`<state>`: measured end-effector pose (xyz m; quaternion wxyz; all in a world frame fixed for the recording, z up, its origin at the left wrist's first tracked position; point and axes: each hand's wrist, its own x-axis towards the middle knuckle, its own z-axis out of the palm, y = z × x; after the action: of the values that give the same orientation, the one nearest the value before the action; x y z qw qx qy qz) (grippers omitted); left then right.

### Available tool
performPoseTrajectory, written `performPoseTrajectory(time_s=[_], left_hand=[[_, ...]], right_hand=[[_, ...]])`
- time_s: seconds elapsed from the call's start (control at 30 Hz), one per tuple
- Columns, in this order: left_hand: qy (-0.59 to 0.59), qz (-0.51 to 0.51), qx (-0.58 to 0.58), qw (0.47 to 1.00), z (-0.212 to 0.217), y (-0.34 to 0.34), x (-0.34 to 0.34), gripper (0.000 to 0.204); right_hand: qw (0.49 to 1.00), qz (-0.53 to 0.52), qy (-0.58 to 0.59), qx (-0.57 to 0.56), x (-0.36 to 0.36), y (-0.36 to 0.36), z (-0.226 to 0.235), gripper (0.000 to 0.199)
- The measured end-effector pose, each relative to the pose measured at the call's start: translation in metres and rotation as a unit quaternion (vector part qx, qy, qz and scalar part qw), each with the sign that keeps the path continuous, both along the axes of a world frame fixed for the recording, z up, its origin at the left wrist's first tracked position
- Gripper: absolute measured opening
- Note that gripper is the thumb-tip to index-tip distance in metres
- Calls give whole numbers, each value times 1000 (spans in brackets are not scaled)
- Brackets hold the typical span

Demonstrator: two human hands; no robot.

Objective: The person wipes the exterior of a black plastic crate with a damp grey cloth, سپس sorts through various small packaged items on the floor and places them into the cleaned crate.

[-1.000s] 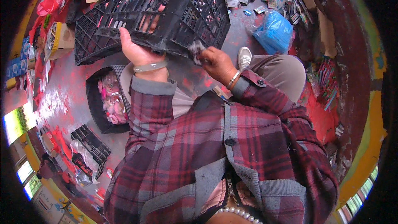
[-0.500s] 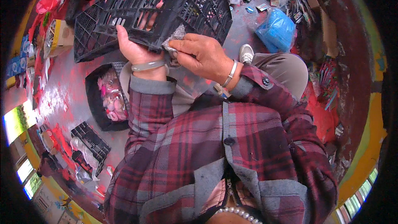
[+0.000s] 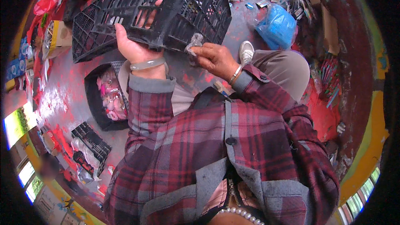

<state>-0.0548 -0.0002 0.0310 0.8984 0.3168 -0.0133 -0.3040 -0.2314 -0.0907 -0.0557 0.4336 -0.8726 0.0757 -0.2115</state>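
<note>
along the crate (image 3: 171,21), the rag (image 3: 195,41) shifted rightward.

No legible text, label, brand, number or sign, any printing too small or blurred.

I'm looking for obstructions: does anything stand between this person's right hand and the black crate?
Only the grey fuzzy wad that the right hand holds, overlapping the lower edge of the black crate in view. Nothing else visible stands between them; the left hand grips the crate farther left.
</note>
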Motion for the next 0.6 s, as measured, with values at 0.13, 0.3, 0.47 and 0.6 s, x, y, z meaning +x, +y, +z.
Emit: performPoseTrajectory(time_s=[0.13, 0.3, 0.47, 0.6], left_hand=[[-77, -6, 7, 997, 5, 1, -4, 61], [-85, -10, -5, 996, 8, -2, -5, 66], [-60, -11, -3, 998, 3, 0, -3, 68], [-55, -16, -10, 998, 4, -2, -6, 68]], right_hand=[[1000, 5, 14, 26, -6, 5, -13, 30], [999, -21, 15, -18, -5, 8, 5, 27], [999, -24, 31, -28, 10, 5, 9, 25], [990, -38, 67, -116, 7, 7, 13, 25]])
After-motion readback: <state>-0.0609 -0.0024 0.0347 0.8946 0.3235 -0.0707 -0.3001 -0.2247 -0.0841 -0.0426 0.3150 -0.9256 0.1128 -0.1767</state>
